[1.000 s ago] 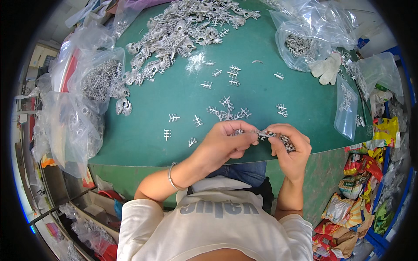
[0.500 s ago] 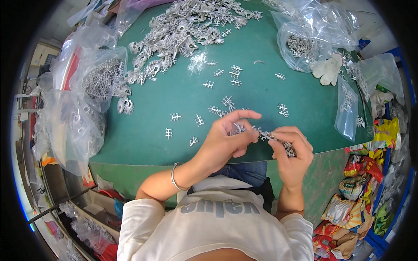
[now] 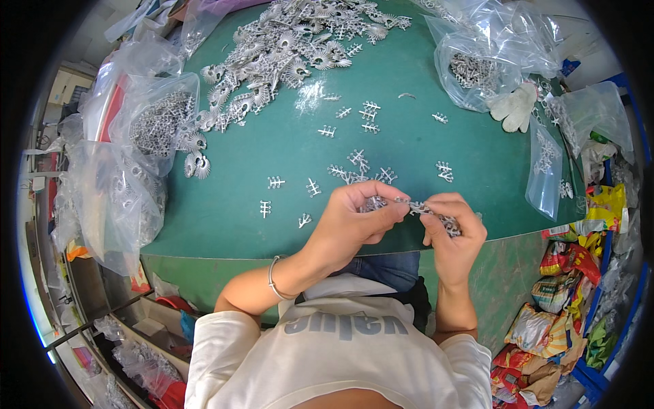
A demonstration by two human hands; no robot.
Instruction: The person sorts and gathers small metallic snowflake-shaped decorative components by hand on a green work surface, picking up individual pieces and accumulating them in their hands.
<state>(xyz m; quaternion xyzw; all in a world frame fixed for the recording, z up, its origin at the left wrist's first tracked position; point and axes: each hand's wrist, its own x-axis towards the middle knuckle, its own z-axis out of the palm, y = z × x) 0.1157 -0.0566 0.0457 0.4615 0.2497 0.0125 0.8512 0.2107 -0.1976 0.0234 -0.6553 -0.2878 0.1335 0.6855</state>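
My left hand (image 3: 353, 219) is closed, with several small silvery metal castings in its palm and one end of a branched casting (image 3: 416, 206) pinched between thumb and forefinger. The other end of that casting is pinched by my right hand (image 3: 455, 233), whose curled fingers also hold several castings (image 3: 450, 225). Both hands are close together above the near edge of the green table (image 3: 225, 198). Just beyond the left hand lies a small cluster of branched castings (image 3: 358, 163). Single castings (image 3: 265, 208) are scattered to the left, and another piece (image 3: 444, 171) lies to the right.
A large heap of silvery castings (image 3: 286, 51) covers the far table. Clear bags of metal parts stand at left (image 3: 162, 126) and far right (image 3: 473, 70). A white glove (image 3: 512, 108) and a narrow clear bag (image 3: 543, 170) lie at right. Colourful packages (image 3: 538, 330) fill a rack beside the table.
My left forefinger has come down from a raised position onto the casting by the thumb. The right hand has shifted slightly left. More of the cluster beyond the left hand now shows.
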